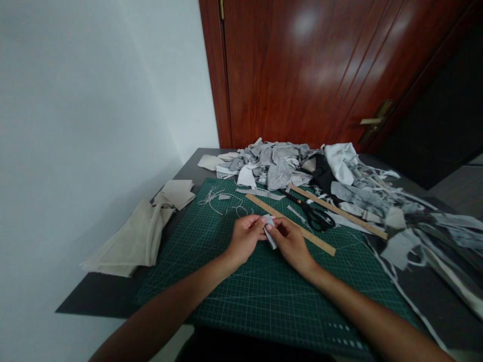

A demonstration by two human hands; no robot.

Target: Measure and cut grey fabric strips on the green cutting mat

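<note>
Between my two hands, just above the green cutting mat [226,281], is a small folded strip of light grey fabric [270,236]. My left hand [247,235] pinches its upper left side between thumb and fingers. From the other side, my right hand [290,240] closes on the same strip, its thumb across the front. The strip's lower end hangs below the fingertips; part of it is hidden by them. Behind the hands a wooden ruler [315,240] lies slanted on the mat. Black-handled scissors [318,217] rest beyond it, beside a second wooden ruler [350,217].
A heap of grey and white fabric scraps [281,161] covers the table's back, spreading down the right side. Folded beige cloth [139,239] lies at the left edge by the wall. Loose threads [217,197] lie on the mat. A wooden door [287,75] stands behind.
</note>
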